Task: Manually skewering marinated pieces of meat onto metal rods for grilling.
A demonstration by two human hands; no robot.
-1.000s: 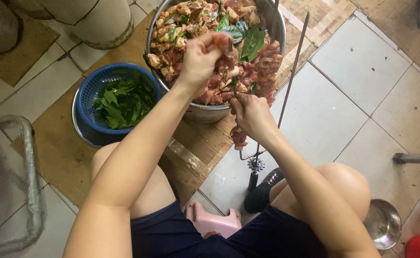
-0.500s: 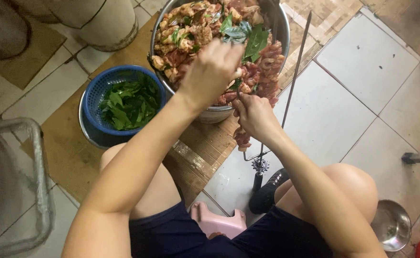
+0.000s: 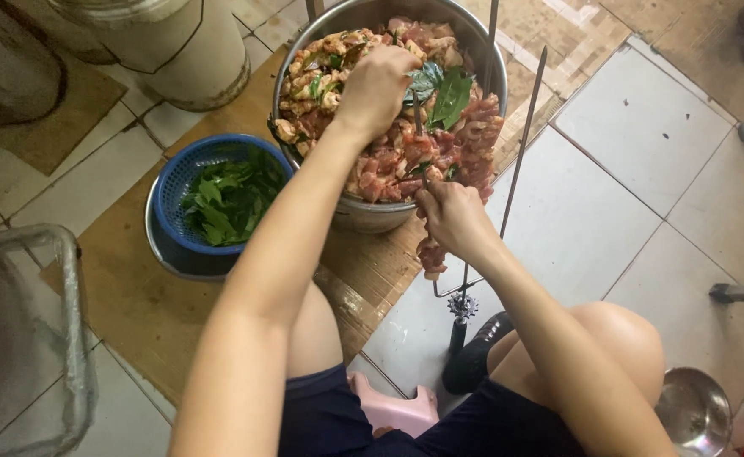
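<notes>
Left hand (image 3: 378, 85) curled, pinching meat (image 3: 393, 156) in bowl (image 3: 372, 213). Right hand (image 3: 450, 216) fingers clamped round skewer (image 3: 418, 127), 5 o'clock of bowl. Best kept steady, pieces pushed on centred.

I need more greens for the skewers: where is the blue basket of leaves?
In the head view, the blue basket of leaves sits on the floor at the left, beside the big metal bowl of meat, left of the left forearm.
</notes>
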